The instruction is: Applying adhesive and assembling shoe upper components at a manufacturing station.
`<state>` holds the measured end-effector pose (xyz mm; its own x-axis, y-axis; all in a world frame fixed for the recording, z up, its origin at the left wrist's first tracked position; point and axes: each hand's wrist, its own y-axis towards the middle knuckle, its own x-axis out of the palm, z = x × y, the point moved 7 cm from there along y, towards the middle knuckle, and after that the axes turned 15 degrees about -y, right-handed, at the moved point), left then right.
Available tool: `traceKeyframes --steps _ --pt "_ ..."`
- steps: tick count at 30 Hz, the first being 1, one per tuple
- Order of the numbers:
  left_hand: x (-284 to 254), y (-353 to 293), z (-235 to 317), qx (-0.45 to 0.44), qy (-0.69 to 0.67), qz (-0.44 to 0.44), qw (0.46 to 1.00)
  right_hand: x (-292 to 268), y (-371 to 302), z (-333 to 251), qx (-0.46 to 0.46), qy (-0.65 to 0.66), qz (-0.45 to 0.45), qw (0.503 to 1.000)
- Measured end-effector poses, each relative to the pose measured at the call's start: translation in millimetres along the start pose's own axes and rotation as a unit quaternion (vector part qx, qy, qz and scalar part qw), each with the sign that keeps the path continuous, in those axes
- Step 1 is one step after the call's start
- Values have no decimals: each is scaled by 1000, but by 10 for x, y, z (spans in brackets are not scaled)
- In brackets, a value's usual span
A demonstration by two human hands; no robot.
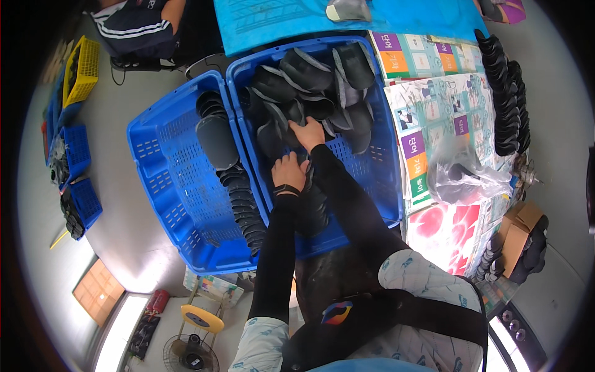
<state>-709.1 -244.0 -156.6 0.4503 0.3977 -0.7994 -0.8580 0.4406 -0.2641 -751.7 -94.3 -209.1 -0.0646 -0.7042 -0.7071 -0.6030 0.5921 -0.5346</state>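
Observation:
Both my hands are inside a blue plastic crate filled with black cupped, moulded pieces that have grey fuzzy edges. My right hand reaches farther in, its thumb and fingers closed at the edge of one black cupped piece. Nearer to me, my left hand curls downward with its fingertips hidden, so what it holds cannot be made out. Just right of that wrist, a nested stack of black cupped pieces stands partly under my right forearm.
A second blue crate adjoins on the left, with a nested row of black pieces along its side. To the right, a paper-covered surface bears a clear plastic bag and black stacks. A person in dark clothing is at upper left.

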Motion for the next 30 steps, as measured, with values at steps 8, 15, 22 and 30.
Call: traceKeyframes --steps 8,15,22,30 --pt "92 76 143 19 13 3 1000 -383 3 49 32 36 67 997" --pt "75 -9 2 12 -6 29 1000 -1591 -459 -694 -223 -284 310 879" --pt "77 -43 -32 17 21 30 999 -1695 -227 -31 -168 -262 232 922" --pt "130 -37 -85 -1 0 10 1000 -1103 39 401 -152 -412 166 883"
